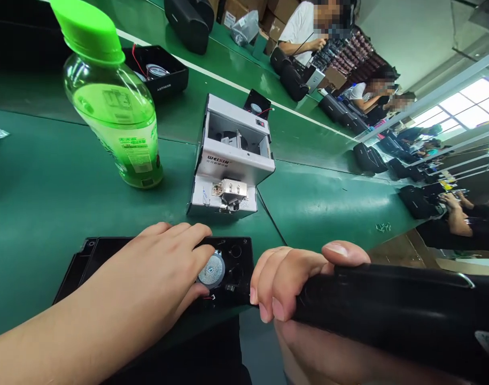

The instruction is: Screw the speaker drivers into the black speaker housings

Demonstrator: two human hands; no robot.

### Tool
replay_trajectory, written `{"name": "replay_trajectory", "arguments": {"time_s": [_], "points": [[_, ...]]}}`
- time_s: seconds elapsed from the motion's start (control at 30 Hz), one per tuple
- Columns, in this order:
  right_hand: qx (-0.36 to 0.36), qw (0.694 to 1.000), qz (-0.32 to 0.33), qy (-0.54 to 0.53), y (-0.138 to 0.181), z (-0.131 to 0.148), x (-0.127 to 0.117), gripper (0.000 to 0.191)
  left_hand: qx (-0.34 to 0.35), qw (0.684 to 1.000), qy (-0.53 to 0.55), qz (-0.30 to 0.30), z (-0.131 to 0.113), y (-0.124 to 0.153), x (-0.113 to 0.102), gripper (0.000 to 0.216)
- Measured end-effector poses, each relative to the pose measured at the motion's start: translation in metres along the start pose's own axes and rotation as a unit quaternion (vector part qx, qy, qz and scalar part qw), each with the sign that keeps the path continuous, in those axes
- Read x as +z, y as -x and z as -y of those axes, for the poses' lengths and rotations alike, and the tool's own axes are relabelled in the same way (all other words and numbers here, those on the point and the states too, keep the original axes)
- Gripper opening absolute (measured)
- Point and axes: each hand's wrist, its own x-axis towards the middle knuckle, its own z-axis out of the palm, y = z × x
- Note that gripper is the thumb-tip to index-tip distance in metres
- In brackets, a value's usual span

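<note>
A black plastic speaker housing (108, 256) lies flat at the near edge of the green bench. A small round silver speaker (211, 269) sits in it. My left hand (156, 278) rests palm-down on the housing, fingertips touching the speaker's rim. My right hand (296, 278) is wrapped around the thick black body of a power tool (388, 315) that runs off to the right, just right of the housing. The tool's tip is hidden.
A white WEIXIN screw feeder box (232, 160) stands just beyond the housing. A green drink bottle (116, 107) stands at the left. Another black housing (164, 75) and black speakers lie farther back. Several loose screws (383, 227) lie right. Other people work along the line.
</note>
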Motion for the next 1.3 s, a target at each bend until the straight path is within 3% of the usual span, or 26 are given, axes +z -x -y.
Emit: {"name": "replay_trajectory", "arguments": {"time_s": [0.3,0.5,0.73,1.03,1.2,1.3], "points": [[0.02,0.999,0.015,0.044,0.004,0.004,0.001,0.032,-0.018,0.999,0.028,0.008,0.001,0.0,-0.002,0.032],[-0.043,0.989,0.116,0.086,0.01,-0.001,0.008,0.038,0.001,1.0,0.002,-0.008,-0.004,-0.001,-0.002,0.031],[-0.048,0.993,0.061,0.091,0.021,-0.009,0.008,0.031,0.007,0.999,-0.031,0.007,-0.009,0.001,-0.005,0.031],[-0.08,0.995,0.025,0.051,0.038,-0.038,0.002,0.033,0.077,0.987,-0.066,-0.125,0.004,0.01,0.015,0.031],[-0.087,0.993,0.08,0.027,0.039,-0.048,-0.017,0.041,0.042,0.989,-0.07,-0.126,0.006,0.019,0.035,0.034],[-0.043,0.992,0.114,0.019,0.014,-0.038,-0.02,0.031,0.022,0.994,-0.055,-0.09,0.008,0.027,0.045,0.037]]}}
